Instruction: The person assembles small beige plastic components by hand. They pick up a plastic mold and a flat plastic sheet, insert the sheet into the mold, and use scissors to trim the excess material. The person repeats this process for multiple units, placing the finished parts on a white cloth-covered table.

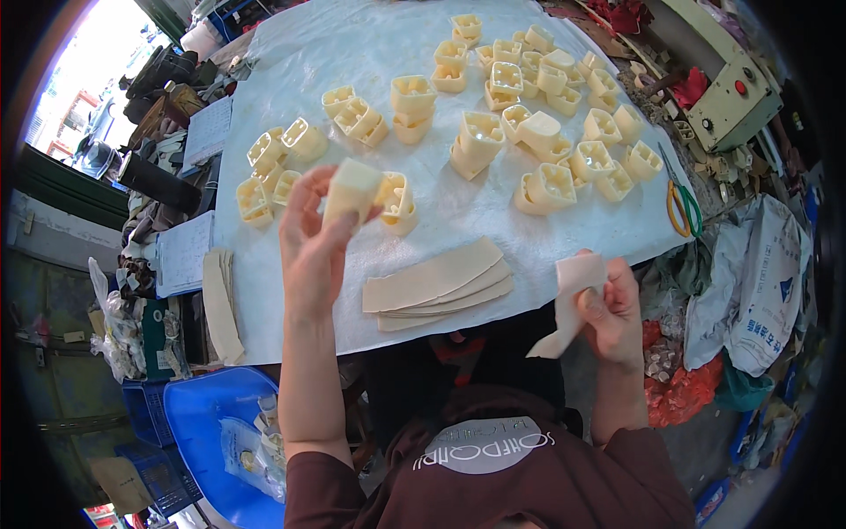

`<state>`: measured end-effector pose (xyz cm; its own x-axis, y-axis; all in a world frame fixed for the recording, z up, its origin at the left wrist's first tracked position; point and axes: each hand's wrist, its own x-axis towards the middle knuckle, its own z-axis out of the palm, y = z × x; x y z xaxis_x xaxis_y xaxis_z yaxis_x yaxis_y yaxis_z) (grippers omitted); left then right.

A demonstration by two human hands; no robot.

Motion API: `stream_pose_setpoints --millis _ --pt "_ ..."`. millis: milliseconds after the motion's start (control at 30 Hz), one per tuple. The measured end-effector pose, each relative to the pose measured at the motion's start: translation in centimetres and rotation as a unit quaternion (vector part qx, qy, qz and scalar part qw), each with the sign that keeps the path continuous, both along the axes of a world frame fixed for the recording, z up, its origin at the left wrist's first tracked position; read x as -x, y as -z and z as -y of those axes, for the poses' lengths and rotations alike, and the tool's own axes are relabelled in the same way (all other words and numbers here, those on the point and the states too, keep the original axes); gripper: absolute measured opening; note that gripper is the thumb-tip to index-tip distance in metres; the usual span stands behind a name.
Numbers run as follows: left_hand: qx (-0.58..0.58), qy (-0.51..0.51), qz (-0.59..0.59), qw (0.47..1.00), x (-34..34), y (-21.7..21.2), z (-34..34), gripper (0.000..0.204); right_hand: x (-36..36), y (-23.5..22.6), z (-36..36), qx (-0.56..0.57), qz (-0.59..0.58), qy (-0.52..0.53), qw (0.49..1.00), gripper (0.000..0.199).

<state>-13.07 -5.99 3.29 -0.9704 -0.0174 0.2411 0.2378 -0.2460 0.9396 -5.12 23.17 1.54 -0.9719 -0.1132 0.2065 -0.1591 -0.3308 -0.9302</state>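
My left hand [319, 234] is raised over the table, its fingers wrapped round a cream plastic block-shaped piece [352, 189]. Off the table's front edge on the right, my right hand [611, 310] pinches a beige fabric strip [577, 280] whose lower end hangs loose. Between the hands, several flat beige strips [438, 284] lie fanned in a stack near the front edge. Just beyond my left hand stands a similar cream hollow piece [398, 204]. Many more hollow cream pieces [546, 187] stand singly or stacked across the far and right parts of the table.
A white sheet covers the table [300, 339]. More strips [222, 304] lie at its left edge. Scissors [679, 201] with orange and green handles rest at the right edge. A blue chair [198, 423] stands lower left. A machine box [730, 101] with a red button sits far right.
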Motion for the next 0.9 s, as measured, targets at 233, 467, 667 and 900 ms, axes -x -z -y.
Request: stream_pose_setpoints --millis 233,467,667,900 --pt "0.099 0.031 0.132 0.986 -7.6 1.6 -2.2 0.036 0.8 -1.9 2.5 -0.184 -0.121 -0.118 0.968 0.016" --pt "0.122 0.114 0.113 0.979 -11.7 2.6 -4.0 0.045 -0.1 -2.0 4.6 -0.276 -0.045 -0.21 0.937 0.012" --pt "0.182 0.09 0.075 0.976 -13.1 3.5 -4.4 0.049 -0.7 -1.7 5.6 -0.283 0.051 -0.224 0.931 0.02" --pt "0.188 0.086 0.091 0.974 -13.2 3.7 -4.7 0.046 -0.6 -1.5 5.7 -0.264 0.048 -0.219 0.938 0.019"
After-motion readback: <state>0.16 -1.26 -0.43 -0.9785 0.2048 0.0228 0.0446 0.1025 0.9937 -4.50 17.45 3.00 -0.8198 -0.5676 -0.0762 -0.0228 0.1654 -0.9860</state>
